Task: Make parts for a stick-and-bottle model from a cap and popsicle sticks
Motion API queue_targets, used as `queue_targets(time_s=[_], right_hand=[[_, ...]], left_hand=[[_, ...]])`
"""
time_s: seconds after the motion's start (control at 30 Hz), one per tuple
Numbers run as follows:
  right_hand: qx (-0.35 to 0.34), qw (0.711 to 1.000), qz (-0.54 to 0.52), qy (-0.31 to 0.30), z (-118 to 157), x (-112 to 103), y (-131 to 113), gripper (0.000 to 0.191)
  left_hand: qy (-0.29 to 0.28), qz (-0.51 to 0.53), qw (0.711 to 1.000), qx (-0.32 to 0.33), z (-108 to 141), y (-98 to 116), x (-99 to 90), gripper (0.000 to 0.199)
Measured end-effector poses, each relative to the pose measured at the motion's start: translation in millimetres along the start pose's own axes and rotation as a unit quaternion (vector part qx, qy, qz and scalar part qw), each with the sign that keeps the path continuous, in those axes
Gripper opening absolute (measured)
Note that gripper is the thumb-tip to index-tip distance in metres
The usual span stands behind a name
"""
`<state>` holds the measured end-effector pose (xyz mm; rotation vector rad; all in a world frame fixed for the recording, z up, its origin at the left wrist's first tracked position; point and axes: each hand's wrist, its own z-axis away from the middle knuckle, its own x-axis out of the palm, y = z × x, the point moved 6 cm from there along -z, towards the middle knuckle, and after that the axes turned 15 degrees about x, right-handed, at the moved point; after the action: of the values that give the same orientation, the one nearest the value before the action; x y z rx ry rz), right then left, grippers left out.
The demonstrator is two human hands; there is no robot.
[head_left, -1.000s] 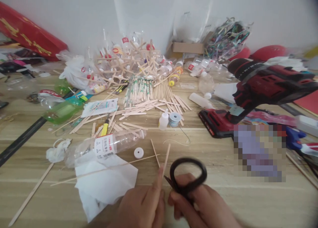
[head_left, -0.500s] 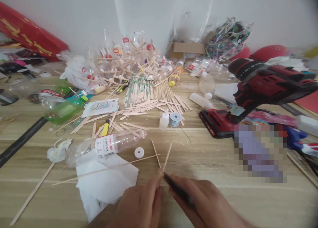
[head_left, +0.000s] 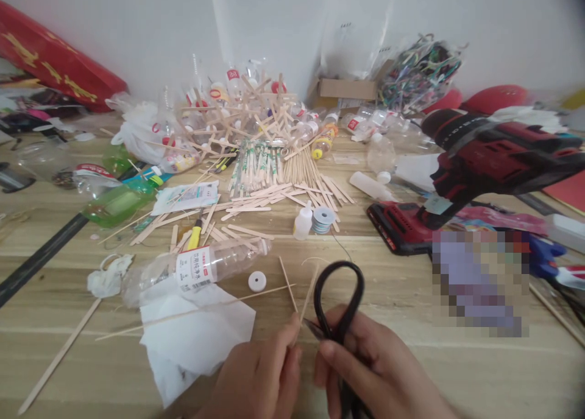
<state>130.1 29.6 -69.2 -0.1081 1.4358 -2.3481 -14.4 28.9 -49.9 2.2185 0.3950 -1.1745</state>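
My left hand (head_left: 258,370) is closed around the lower ends of two thin wooden sticks (head_left: 309,290), whose upper parts spread into a V. In my right hand (head_left: 381,367) is a pair of scissors with black looped handles (head_left: 339,332). One loop rises above the fingers, and the short dark blade tip points left, close beside the sticks. Whether the blades touch the wood I cannot tell. A long thin skewer (head_left: 196,312) lies across the white paper (head_left: 214,334) to the left, its tip near the sticks. Beyond them sits a white bottle cap (head_left: 256,281) with a hole.
A clear plastic bottle (head_left: 155,276) lies left of my hands. Farther back are a small glue bottle (head_left: 302,223), a wire spool (head_left: 323,220) and heaped wooden sticks (head_left: 256,193). A red-and-black cordless drill (head_left: 475,163) stands at the right, beside a blurred patch.
My right hand has turned the scissors so that a handle loop now stands up, and their tip has dropped slightly away from the sticks' crossing. My left hand stays about where it was.
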Motion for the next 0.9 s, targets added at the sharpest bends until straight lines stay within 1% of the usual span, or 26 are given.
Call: queue_targets(time_s=[0.03, 0.07, 0.1, 0.13, 0.17, 0.2, 0.23, 0.27, 0.3, 0.33, 0.37, 0.4, 0.43, 0.47, 0.5, 0.53, 0.6, 0.63, 0.67, 0.73, 0.77, 0.8, 0.83, 0.87, 0.9], right_hand=[[-0.081, 0.988, 0.11, 0.068, 6, -4, -9, 0.022], [-0.174, 0.953, 0.214, 0.126, 13, -5, -19, 0.023], [-0.255, 0.903, 0.303, 0.169, 21, -4, -27, 0.027], [-0.322, 0.85, 0.37, 0.192, 28, 0, -32, 0.032], [-0.362, 0.809, 0.416, 0.201, 33, 3, -34, 0.036], [-0.367, 0.79, 0.447, 0.202, 34, 4, -34, 0.037], [-0.361, 0.791, 0.45, 0.204, 34, 3, -35, 0.036], [-0.333, 0.817, 0.427, 0.198, 32, 1, -34, 0.034], [-0.282, 0.867, 0.371, 0.176, 28, -2, -32, 0.03], [-0.215, 0.923, 0.286, 0.14, 23, -4, -27, 0.027], [-0.131, 0.97, 0.182, 0.094, 17, -3, -18, 0.026], [-0.047, 0.995, 0.073, 0.039, 11, 0, -8, 0.027], [0.022, 0.999, -0.031, -0.011, 7, 6, 2, 0.031], [0.069, 0.988, -0.122, -0.058, 4, 12, 9, 0.038], [0.093, 0.972, -0.197, -0.09, 1, 16, 13, 0.044], [0.107, 0.955, -0.249, -0.121, -3, 20, 15, 0.049], [0.12, 0.929, -0.307, -0.171, -8, 25, 18, 0.052], [0.124, 0.922, -0.315, -0.186, -9, 26, 19, 0.052], [0.128, 0.922, -0.311, -0.19, -9, 26, 19, 0.051], [0.128, 0.94, -0.273, -0.158, -6, 21, 18, 0.05], [0.12, 0.957, -0.232, -0.123, -2, 17, 17, 0.048], [0.1, 0.977, -0.167, -0.081, 2, 11, 15, 0.042], [0.062, 0.994, -0.081, -0.025, 6, 5, 10, 0.035], [0.003, 0.999, 0.019, 0.036, 11, -1, 3, 0.027], [-0.067, 0.986, 0.126, 0.09, 17, -3, -5, 0.022]], left_hand=[[-0.02, 0.028, 0.999, -0.019, 1, -2, 2.1, 0.03], [-0.04, 0.057, 0.997, -0.036, 1, -4, 4.2, 0.03], [-0.058, 0.081, 0.994, -0.051, 2, -6, 5.9, 0.031], [-0.07, 0.096, 0.991, -0.063, 3, -7, 6.8, 0.032], [-0.078, 0.1, 0.989, -0.07, 3, -8, 7.0, 0.031], [-0.079, 0.094, 0.99, -0.072, 3, -8, 6.3, 0.031], [-0.074, 0.078, 0.992, -0.066, 3, -8, 4.7, 0.03], [-0.064, 0.06, 0.995, -0.053, 2, -6, 2.5, 0.029], [-0.049, 0.041, 0.997, -0.035, 1, -4, -0.2, 0.029], [-0.033, 0.024, 0.999, -0.015, 0, -1, -3.1, 0.028], [-0.015, 0.008, 1.0, 0.001, -1, 1, -5.9, 0.028], [0.001, -0.008, 1.0, 0.013, -1, 4, -8.4, 0.027], [0.012, -0.022, 0.999, 0.022, -1, 5, -10.2, 0.027], [0.02, -0.033, 0.999, 0.03, -2, 7, -11.2, 0.028], [0.026, -0.04, 0.998, 0.037, -1, 8, -11.7, 0.028], [0.03, -0.042, 0.998, 0.043, -1, 8, -11.6, 0.029], [0.03, -0.027, 0.998, 0.043, 0, 6, -10.0, 0.031], [0.025, -0.012, 0.999, 0.035, 1, 4, -8.4, 0.032], [0.017, 0.007, 1.0, 0.021, 1, 2, -6.5, 0.033], [-0.007, 0.059, 0.998, -0.016, 1, -2, -1.9, 0.032], [-0.017, 0.091, 0.995, -0.035, 1, -3, 0.2, 0.032], [-0.025, 0.124, 0.991, -0.053, 0, -4, 2.1, 0.032], [-0.032, 0.153, 0.985, -0.07, 0, -5, 3.7, 0.031], [-0.035, 0.175, 0.98, -0.083, 0, -6, 4.9, 0.031], [-0.037, 0.187, 0.977, -0.093, 1, -7, 5.6, 0.03]])
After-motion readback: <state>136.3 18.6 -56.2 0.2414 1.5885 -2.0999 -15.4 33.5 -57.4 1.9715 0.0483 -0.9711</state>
